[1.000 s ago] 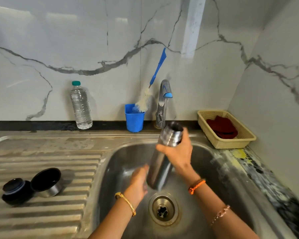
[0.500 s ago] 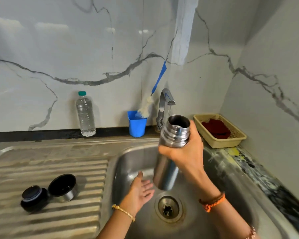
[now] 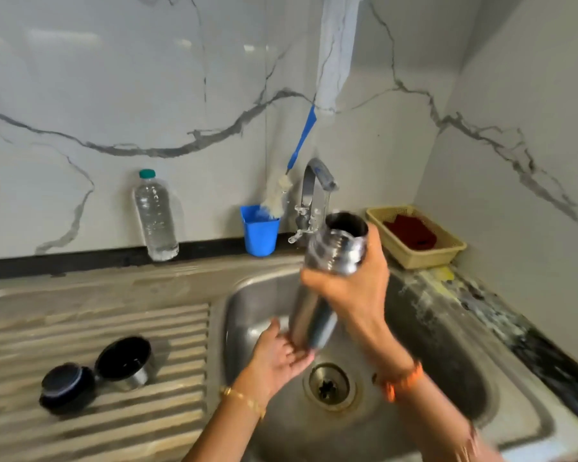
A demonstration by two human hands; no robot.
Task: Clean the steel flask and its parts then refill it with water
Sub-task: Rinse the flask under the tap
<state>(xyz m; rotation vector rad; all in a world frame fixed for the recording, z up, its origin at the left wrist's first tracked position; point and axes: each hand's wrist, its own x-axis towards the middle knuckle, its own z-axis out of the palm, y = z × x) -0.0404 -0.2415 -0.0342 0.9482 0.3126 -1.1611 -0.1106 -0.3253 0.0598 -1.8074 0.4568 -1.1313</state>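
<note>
Flask (image 3: 327, 278) held tilted over the sink (image 3: 447, 355), mouth open: right hand (image 3: 351, 291) wrapped below the neck, left hand (image 3: 277, 358) flat-fingered at its base. Rigid, wet steel, likely slippery; gripping the ridged neck seems surest.

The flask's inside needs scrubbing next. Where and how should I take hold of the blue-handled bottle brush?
Grip the blue-handled bottle brush by its bare handle, reaching from the front and above: it leans against the wall, bristles down in the blue plastic cup.

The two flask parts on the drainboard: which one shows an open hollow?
The steel-rimmed cup, the right one, nearer the sink; the dark stopper beside it shows a closed top.
</note>
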